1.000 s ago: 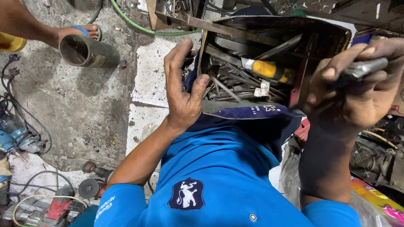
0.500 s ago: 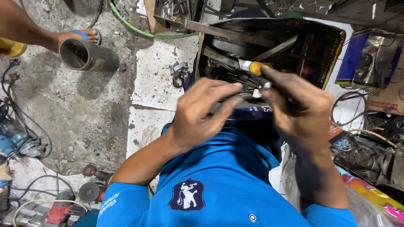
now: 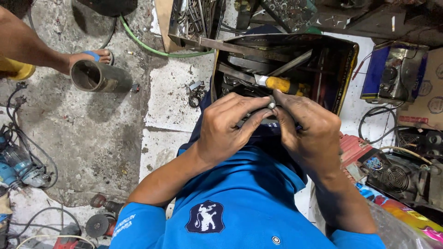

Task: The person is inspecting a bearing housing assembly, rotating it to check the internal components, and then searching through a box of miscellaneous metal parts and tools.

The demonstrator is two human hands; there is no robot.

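Observation:
My left hand (image 3: 230, 127) and my right hand (image 3: 307, 131) meet in front of my chest, fingertips pinched together on a small shiny metal part (image 3: 272, 105). A dark tool shaft (image 3: 258, 123) runs beneath my fingers, mostly hidden by both hands. Just beyond my hands stands an open dark metal toolbox (image 3: 344, 76) full of tools, with a yellow-handled screwdriver (image 3: 279, 84) lying on top. I wear a blue shirt (image 3: 240, 203).
A rusty metal pipe piece (image 3: 94, 77) lies on the concrete floor at left, beside another person's sandalled foot (image 3: 87, 57). A green hose (image 3: 152, 48) curves at the back. Power tools (image 3: 16, 168) and cables sit at left; fans and boxes (image 3: 401, 170) crowd the right.
My hands came from apart to together over the toolbox. The right hand lowered with the tool; both sets of fingertips now pinch the small metal part.

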